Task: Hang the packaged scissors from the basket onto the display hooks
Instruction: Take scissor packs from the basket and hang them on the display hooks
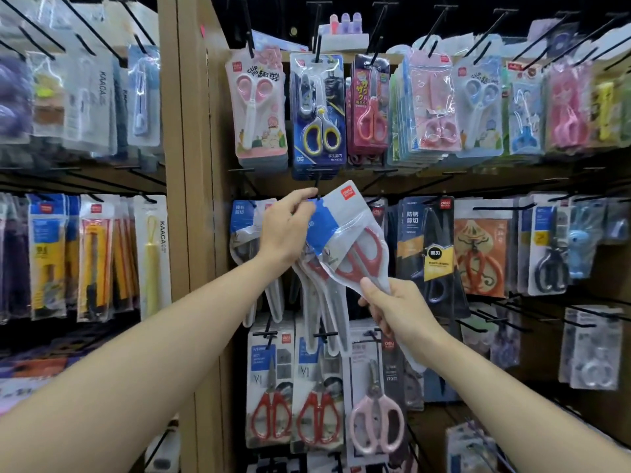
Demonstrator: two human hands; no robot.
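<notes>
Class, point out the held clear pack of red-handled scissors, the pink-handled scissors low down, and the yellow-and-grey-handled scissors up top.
clear pack of red-handled scissors [321, 230]: head view, on its blue card panel.
pink-handled scissors [376, 401]: head view, where the handles meet.
yellow-and-grey-handled scissors [321, 112]: head view, on the yellow pivot.

KAACA: yellow pack and white pack, left shelves. DC: blue scissors pack. CUP: pink scissors pack. Red tag on held scissors pack: illegible.
</notes>
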